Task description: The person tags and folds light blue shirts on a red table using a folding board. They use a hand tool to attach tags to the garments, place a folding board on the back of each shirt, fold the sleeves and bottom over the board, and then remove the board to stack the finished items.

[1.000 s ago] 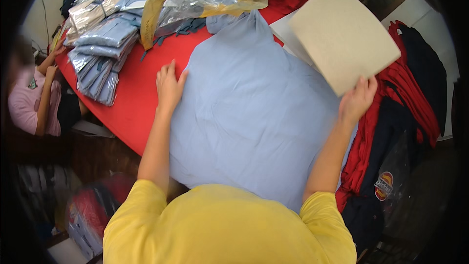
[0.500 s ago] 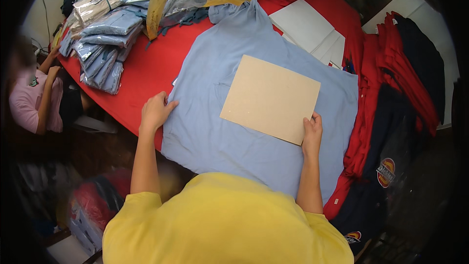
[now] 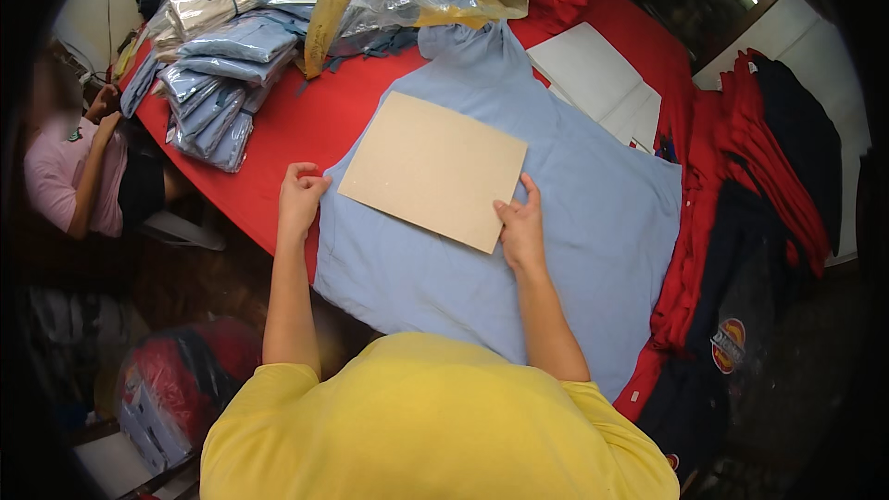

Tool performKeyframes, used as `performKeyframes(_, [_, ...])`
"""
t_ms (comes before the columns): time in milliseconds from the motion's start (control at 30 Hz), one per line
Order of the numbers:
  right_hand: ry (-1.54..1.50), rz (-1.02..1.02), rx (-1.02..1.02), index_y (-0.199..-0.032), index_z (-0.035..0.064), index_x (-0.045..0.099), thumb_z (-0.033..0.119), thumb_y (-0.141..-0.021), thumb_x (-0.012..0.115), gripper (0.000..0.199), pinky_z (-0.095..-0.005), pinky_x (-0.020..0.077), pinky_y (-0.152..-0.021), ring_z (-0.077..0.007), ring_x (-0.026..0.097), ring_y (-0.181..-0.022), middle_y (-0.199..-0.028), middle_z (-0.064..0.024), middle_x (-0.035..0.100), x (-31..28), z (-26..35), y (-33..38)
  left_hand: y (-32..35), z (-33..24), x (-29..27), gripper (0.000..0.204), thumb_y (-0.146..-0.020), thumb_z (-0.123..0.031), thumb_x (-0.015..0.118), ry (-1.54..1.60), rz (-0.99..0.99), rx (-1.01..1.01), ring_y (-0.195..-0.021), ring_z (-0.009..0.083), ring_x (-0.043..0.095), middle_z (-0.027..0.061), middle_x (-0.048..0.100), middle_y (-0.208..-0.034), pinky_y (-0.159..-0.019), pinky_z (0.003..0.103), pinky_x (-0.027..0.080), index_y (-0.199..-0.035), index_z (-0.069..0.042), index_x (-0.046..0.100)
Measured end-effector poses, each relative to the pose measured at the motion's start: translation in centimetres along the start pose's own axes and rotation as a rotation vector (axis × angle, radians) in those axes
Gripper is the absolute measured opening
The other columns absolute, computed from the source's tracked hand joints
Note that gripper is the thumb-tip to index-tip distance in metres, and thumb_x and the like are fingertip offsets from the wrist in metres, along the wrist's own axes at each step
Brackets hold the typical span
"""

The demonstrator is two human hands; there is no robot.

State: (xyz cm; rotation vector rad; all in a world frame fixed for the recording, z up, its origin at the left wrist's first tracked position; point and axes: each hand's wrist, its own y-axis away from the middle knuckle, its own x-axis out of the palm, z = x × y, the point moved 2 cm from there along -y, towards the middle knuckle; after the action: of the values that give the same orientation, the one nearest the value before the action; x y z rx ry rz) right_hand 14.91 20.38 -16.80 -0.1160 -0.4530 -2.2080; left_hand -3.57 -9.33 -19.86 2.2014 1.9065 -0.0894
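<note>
A light blue shirt lies spread over the red-covered table, its lower edge hanging toward me. On its upper left part is a flat beige cardboard sheet, slightly tilted. My right hand grips the sheet's near right corner between thumb and fingers. At the shirt's left edge, my left hand has its fingers bent and its thumb against them, pinching the cloth there. The fingertips partly hide that fold.
Bagged folded blue shirts are stacked at the far left, beside crumpled clear plastic bags. White sheets lie beyond the shirt. Red garments and dark ones hang at the right. Another person sits at the left.
My right hand has carried the cardboard sheet leftward across the shirt, toward its left edge. My left hand has moved slightly up along that edge, and its fingers have curled in.
</note>
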Motion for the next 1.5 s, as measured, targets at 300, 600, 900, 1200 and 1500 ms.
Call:
performKeyframes(300, [0.074, 0.052, -0.087, -0.135, -0.0060, 0.043, -0.004, -0.092, 0.051, 0.045, -0.0287, 0.0517, -0.086, -0.0164, 0.059, -0.103, -0.123, -0.0160, 0.055, 0.4, -3.4, 0.3, -0.1, -0.3, 0.4, 0.036, -0.081, -0.006, 0.068, -0.222, -0.049, 0.098, -0.072, 0.0160, 0.063, 0.0093, 0.067, -0.081, -0.066, 0.029, 0.049, -0.114, 0.000, 0.056])
performKeyframes(600, [0.261, 0.115, -0.098, -0.140, -0.0035, 0.041, 0.000, -0.092, 0.054, 0.050, -0.0208, 0.0476, -0.075, -0.0068, 0.060, -0.086, -0.109, -0.0124, 0.064, 1.0, -1.7, 1.6, 3.0, -5.8, 6.4, 0.035, -0.084, -0.010, 0.064, -0.696, -0.062, 0.623, -0.116, 0.0349, 0.049, 0.0151, 0.056, -0.121, -0.100, 0.042, 0.040, -0.118, -0.005, 0.058])
performKeyframes(900, [0.726, 0.010, -0.430, -0.138, 0.0056, 0.047, 0.005, -0.087, 0.060, 0.053, -0.0250, 0.0453, -0.068, -0.0110, 0.051, -0.073, -0.114, -0.0038, 0.061, 1.1, -2.2, 1.7, 3.8, -3.8, 13.3, 0.055, -0.087, -0.041, 0.061, -0.885, 0.036, 0.729, -0.135, 0.0329, 0.034, 0.0109, 0.045, -0.141, -0.114, 0.054, 0.017, -0.133, -0.011, 0.054])
performKeyframes(1200, [0.960, -0.179, -0.620, -0.120, 0.0046, 0.060, 0.006, -0.089, 0.058, 0.030, -0.0288, 0.0488, -0.080, -0.0199, 0.060, -0.094, -0.114, -0.0095, 0.062, -6.5, 2.1, 2.5, 3.2, -2.7, 13.7, 0.058, -0.087, -0.044, 0.060, -0.927, 0.023, 0.747, -0.137, 0.0333, 0.031, 0.0094, 0.042, -0.145, -0.113, 0.058, 0.016, -0.136, -0.014, 0.051])
performKeyframes(1500, [1.514, -0.861, -0.443, -0.123, 0.0089, 0.059, 0.023, -0.090, 0.060, 0.036, -0.0552, 0.0243, -0.108, -0.0346, 0.039, -0.129, -0.136, -0.0152, 0.048, -21.1, 0.8, 4.8, 3.1, -3.5, 14.4, 0.058, -0.087, -0.044, 0.061, -0.906, 0.077, 0.747, -0.136, 0.0361, 0.030, 0.0110, 0.042, -0.145, -0.111, 0.060, 0.017, -0.135, -0.014, 0.052])
